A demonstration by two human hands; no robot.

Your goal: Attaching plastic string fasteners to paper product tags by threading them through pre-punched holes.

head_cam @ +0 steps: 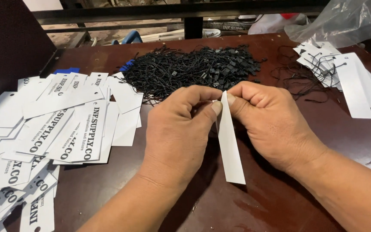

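Observation:
Both hands meet over the middle of the dark red table (pixel 258 206). My left hand (pixel 177 133) and my right hand (pixel 271 120) pinch the top end of one long white paper tag (pixel 229 146), which hangs edge-on and tilted between them. Fingertips of both hands close together at the tag's upper end. Whether a string is held there is hidden by the fingers. Just beyond the hands lies a heap of black strings with small fasteners (pixel 194 68).
Many loose white printed tags (pixel 61 129) spread over the table's left side. At the right rear lies a stack of white tags with black strings attached (pixel 344 73). A crumpled clear plastic bag (pixel 340 21) sits behind it. A dark panel (pixel 9 47) stands at the left.

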